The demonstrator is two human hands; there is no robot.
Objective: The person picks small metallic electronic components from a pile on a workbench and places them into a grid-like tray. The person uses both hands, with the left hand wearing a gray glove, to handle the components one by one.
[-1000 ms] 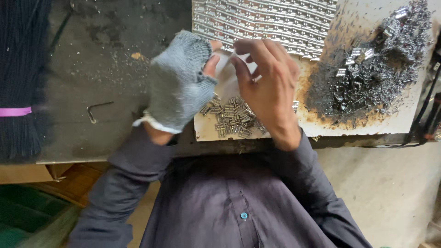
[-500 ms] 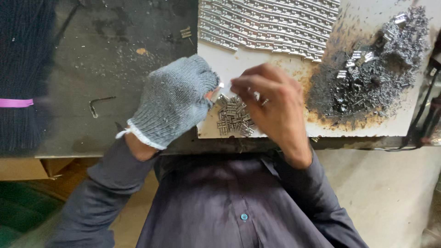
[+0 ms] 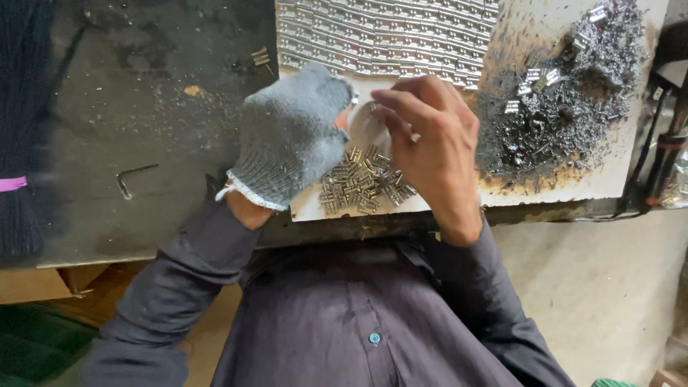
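the left hand (image 3: 290,136), in a grey knitted glove, and the bare right hand (image 3: 430,143) met above a white board (image 3: 645,86) on the dark counter (image 3: 158,93). their fingertips pinched together around something small and blurred between them; what it was could not be told. just below the hands lay a loose pile of small metal clips (image 3: 364,185) on the near edge of the board. rows of the same clips (image 3: 387,32) were laid out side by side along the far edge of the board. to the right sat a heap of grey metal shavings (image 3: 573,107) with scorch-brown staining around it. an allen key (image 3: 135,178) lay well apart on the counter to the left.
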